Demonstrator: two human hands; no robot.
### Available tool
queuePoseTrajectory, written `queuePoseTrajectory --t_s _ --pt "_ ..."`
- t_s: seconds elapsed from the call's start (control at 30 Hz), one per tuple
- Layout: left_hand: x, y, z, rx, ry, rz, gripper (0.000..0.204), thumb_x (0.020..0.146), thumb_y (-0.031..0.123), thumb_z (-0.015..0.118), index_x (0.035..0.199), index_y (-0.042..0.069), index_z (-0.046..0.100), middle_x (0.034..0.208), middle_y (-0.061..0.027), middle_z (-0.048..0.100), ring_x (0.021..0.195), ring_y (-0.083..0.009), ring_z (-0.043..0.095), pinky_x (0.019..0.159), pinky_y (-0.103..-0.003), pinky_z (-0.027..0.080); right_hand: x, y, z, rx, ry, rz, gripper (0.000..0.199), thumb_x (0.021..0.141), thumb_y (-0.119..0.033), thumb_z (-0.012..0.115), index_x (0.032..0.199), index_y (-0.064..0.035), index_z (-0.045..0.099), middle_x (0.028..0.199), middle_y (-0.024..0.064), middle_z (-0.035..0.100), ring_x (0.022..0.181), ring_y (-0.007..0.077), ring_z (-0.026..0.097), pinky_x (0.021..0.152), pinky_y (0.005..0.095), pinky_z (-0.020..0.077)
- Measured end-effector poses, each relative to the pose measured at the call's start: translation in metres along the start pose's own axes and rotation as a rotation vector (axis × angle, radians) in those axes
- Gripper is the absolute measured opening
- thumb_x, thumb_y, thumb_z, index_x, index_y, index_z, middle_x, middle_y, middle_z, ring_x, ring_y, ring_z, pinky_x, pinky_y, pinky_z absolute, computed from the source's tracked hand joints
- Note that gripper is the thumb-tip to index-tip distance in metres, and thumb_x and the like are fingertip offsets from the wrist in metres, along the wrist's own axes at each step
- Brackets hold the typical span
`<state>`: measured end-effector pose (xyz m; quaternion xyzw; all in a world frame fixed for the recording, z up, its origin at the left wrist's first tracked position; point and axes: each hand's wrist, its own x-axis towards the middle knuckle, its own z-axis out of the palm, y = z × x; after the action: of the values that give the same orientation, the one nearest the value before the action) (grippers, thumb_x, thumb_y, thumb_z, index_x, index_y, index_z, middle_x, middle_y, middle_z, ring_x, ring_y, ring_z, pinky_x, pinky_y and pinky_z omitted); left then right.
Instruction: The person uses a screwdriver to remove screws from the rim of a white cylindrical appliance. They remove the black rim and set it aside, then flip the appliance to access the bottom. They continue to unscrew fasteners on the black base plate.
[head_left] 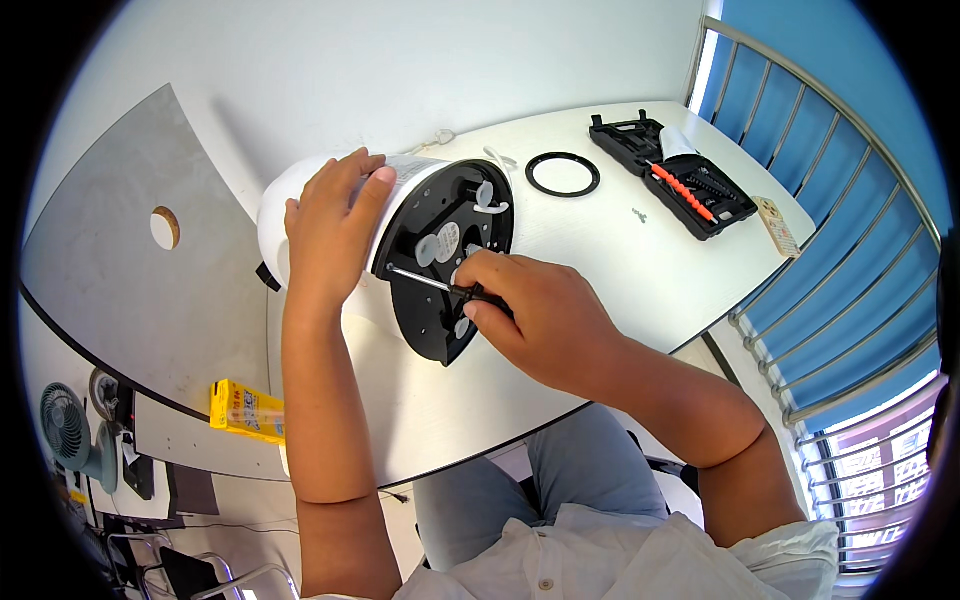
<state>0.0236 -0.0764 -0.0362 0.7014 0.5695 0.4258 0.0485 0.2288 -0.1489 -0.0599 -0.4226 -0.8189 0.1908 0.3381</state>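
A white rounded appliance (pixel 275 215) lies on its side on the white table, its black underside (pixel 405 217) turned to the right. The lower part of that black base hangs down as a flap-like plate (pixel 425 325). My left hand (pixel 335 215) is curved over the white housing and grips it. In my right hand (pixel 540 310), a screwdriver (pixel 420 279) with a black handle and a metal shaft is held. Its tip meets the left edge of the underside, near a screw hole. Any screw there is too small to make out.
A black ring (pixel 562 157) lies behind the appliance. Small screws (pixel 639 214) rest near an open black tool case (pixel 690 222) with an orange flexible shaft (pixel 685 190). A pale remote control (pixel 776 227) is at the right edge. A yellow pack (pixel 247 411) stands left; metal railing (pixel 870 165) borders the right.
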Motion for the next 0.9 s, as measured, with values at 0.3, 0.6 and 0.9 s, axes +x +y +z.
queuePoseTrajectory --t_s 0.3,0.6,0.9 --pt "0.0 0.0 0.002 0.007 0.015 0.018 0.051 0.089 0.051 0.047 0.114 0.011 0.065 0.131 -0.0106 0.055 0.131 -0.03 0.04 0.109 -0.059 0.008 -0.004 0.009 0.007 0.099 0.059 -0.029 0.017 0.087 -0.011 0.058 0.103 -0.0062 0.056 0.083 0.0106 0.063 0.071 0.027 0.062 0.066 0.0355 0.0472" --pt "0.001 -0.005 0.001 -0.009 -0.012 0.007 0.052 0.09 0.051 0.046 0.117 0.011 0.064 0.134 -0.0103 0.054 0.135 -0.0294 0.036 0.11 -0.059 0.007 0.004 0.012 -0.012 0.164 0.176 0.115 0.015 0.088 -0.019 0.058 0.096 -0.0065 0.054 0.065 0.011 0.06 0.061 0.0304 0.06 0.057 0.0385 0.0458" --pt "-0.005 0.002 -0.008 0.118 -0.084 0.055 0.052 0.091 0.036 0.045 0.135 0.007 0.047 0.135 -0.0109 0.053 0.141 -0.0298 0.027 0.111 -0.058 0.004 0.021 0.017 -0.015 -0.026 0.148 0.066 0.023 0.09 -0.022 0.054 0.076 -0.0027 0.054 0.068 0.0127 0.063 0.064 0.0322 0.061 0.058 0.0412 0.0462"
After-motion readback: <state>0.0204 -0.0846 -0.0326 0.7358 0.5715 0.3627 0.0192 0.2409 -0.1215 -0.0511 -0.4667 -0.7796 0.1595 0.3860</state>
